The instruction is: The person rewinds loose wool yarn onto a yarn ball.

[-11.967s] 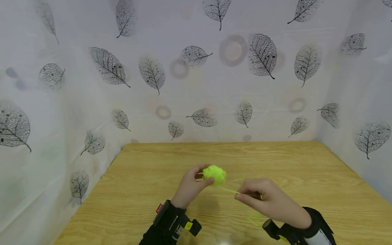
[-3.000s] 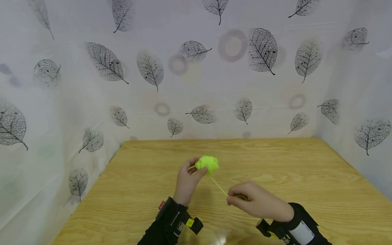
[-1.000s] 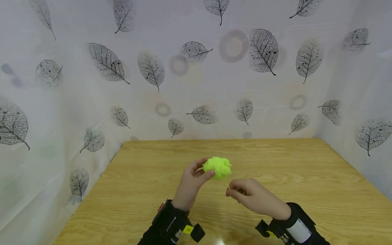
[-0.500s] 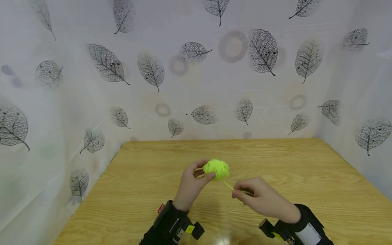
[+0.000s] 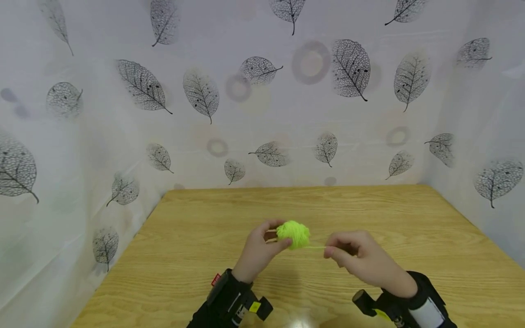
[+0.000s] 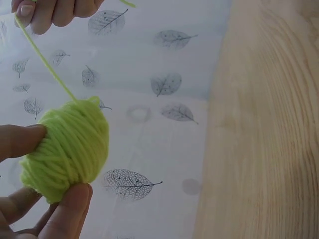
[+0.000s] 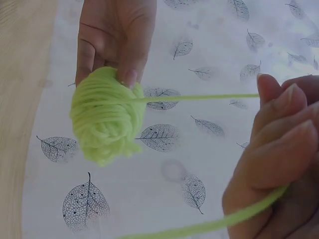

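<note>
A small ball of neon yellow-green yarn (image 5: pixel 293 234) is held above the table by my left hand (image 5: pixel 259 250), thumb on the near side and fingers behind. From the ball a single strand (image 7: pixel 199 97) runs straight across to my right hand (image 5: pixel 362 258), which pinches it between thumb and forefinger. In the right wrist view the strand's tail (image 7: pixel 214 226) passes under the curled fingers and trails away to the lower left. The left wrist view shows the ball (image 6: pixel 70 147) wound in many slanting wraps, gripped between thumb and fingertips.
A light wood-grain table (image 5: pixel 229 209) lies beneath both hands. White curtains (image 5: pixel 262 118) printed with leaves stand behind and along both sides. Each wrist wears a black strap with a small camera, such as the left camera (image 5: pixel 264 308).
The right hand has moved right and slightly up, drawing the strand from a slant to nearly level. The left hand and yarn ball have sunk a little. Twelve seconds ago, loose yarn showed below the right hand.
</note>
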Action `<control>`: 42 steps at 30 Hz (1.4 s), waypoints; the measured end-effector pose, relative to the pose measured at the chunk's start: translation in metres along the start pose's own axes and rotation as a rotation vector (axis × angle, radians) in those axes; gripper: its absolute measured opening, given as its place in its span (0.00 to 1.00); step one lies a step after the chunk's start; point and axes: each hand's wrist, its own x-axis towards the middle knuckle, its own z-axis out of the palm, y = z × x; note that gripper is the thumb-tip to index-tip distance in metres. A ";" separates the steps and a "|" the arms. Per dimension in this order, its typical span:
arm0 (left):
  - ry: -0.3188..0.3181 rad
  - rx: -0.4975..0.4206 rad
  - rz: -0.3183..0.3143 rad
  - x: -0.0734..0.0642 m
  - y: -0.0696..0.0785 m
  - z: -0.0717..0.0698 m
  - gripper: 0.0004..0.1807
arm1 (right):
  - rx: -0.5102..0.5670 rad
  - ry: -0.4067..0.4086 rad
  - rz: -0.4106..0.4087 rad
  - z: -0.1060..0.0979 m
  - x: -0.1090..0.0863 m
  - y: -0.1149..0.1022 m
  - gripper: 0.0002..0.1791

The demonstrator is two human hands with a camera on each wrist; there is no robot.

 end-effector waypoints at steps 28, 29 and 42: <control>-0.636 -0.348 -0.020 -0.011 0.015 -0.004 0.25 | 0.315 0.164 0.212 -0.001 0.007 0.030 0.12; -0.641 -0.376 -0.016 -0.011 0.016 -0.005 0.27 | 0.313 0.154 0.222 0.002 0.007 0.033 0.12; -0.325 -0.496 -0.011 -0.009 0.017 -0.010 0.24 | 0.106 -0.005 0.285 0.032 0.009 0.042 0.11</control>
